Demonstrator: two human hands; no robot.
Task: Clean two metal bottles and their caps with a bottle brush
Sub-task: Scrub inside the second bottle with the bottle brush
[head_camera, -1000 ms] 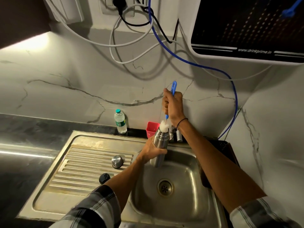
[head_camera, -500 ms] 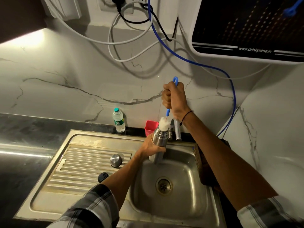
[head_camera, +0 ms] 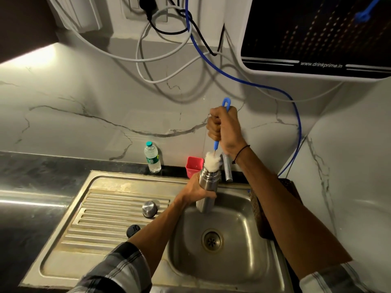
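Since 1.0 s ago my right hand [head_camera: 225, 129] has risen, drawing the bottle brush [head_camera: 212, 163] up so that its white bristles now stand mostly clear above the mouth of the metal bottle [head_camera: 208, 188]. That hand is fisted tight round the blue handle, whose loop pokes out above my knuckles. My left hand [head_camera: 197, 192] wraps the bottle's middle and holds it nearly upright over the back of the sink [head_camera: 230, 269], just in front of the tap [head_camera: 227, 168]. I judge this the top of a scrubbing stroke, so the 1st bottle's inside is not yet finished. On the drainboard [head_camera: 101, 225] lie 1 steel cap [head_camera: 149, 208] and 1 black cap [head_camera: 133, 230], apart from each other and untouched. I cannot see a 2nd metal bottle.
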